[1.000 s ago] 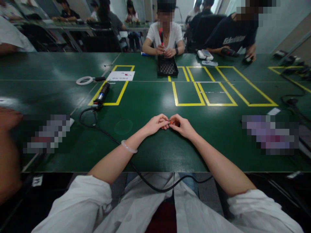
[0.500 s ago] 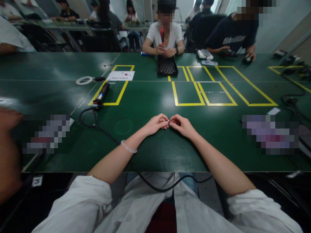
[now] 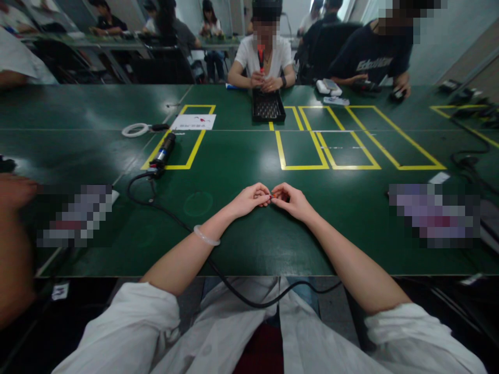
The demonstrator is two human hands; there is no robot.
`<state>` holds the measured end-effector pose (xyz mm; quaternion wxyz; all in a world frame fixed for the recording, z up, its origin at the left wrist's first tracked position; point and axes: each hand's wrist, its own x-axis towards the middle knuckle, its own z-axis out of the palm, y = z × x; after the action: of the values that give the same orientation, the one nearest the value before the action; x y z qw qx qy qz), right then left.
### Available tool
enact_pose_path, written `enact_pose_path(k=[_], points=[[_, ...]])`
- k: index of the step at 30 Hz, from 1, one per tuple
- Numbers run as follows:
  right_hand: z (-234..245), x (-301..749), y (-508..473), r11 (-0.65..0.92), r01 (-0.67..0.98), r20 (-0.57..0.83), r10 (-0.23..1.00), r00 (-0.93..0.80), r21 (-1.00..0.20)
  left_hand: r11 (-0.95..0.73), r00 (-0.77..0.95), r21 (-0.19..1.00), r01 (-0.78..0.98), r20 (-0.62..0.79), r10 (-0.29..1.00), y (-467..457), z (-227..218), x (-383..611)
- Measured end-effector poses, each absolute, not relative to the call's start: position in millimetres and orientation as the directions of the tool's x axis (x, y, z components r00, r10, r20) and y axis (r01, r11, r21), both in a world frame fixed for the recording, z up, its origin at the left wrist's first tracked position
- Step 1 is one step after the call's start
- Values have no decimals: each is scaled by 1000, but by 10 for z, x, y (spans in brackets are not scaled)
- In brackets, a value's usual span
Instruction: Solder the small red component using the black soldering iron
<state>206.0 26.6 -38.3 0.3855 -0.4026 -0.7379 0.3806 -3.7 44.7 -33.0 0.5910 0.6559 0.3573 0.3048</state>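
Note:
My left hand point(image 3: 253, 198) and my right hand point(image 3: 289, 199) meet fingertip to fingertip just above the green table point(image 3: 249, 244). Between them is a tiny dark and reddish piece point(image 3: 272, 196), too small to name and mostly covered by fingers. Both hands are closed in a pinch around it. A pale bracelet point(image 3: 206, 236) circles my left wrist. Beyond my left hand, a black cylindrical tool point(image 3: 164, 149) with a cord lies on the table.
The black cord point(image 3: 171, 213) runs under my left forearm to my lap. Blurred-out flat items lie at left point(image 3: 80, 215) and right point(image 3: 432, 214). Across the table, a person holds a red tool point(image 3: 261, 57) over a black tray point(image 3: 268, 115). Yellow tape outlines point(image 3: 306, 168) mark the surface.
My hands stay in nearly the same place, with only a slight shift of the small piece at my fingertips. At the far left, another person's hand has moved slightly.

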Motion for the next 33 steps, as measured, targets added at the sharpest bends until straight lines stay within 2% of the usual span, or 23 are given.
enact_pose_path(k=[15,20,24,27,30,33], points=[[-354,2069,279,347,339,225,910,-349,-874,-79,579,988,136,-14,815,419,-230,-71],[-386,2077,297,310,318,196,918,-344,-896,-218,480,929,297,52,876,555,-167,-268],[-386,2075,295,292,303,181,921,-345,-907,-306,317,755,580,137,939,786,-121,-636],[-378,2073,290,293,303,180,919,-350,-907,-264,191,531,805,189,963,998,-82,-1060],[-371,2070,286,292,308,177,919,-351,-905,-83,14,281,956,240,971,1180,-21,-1592],[-370,2068,286,295,316,176,918,-355,-902,151,-175,118,982,235,956,1283,59,-2143]])
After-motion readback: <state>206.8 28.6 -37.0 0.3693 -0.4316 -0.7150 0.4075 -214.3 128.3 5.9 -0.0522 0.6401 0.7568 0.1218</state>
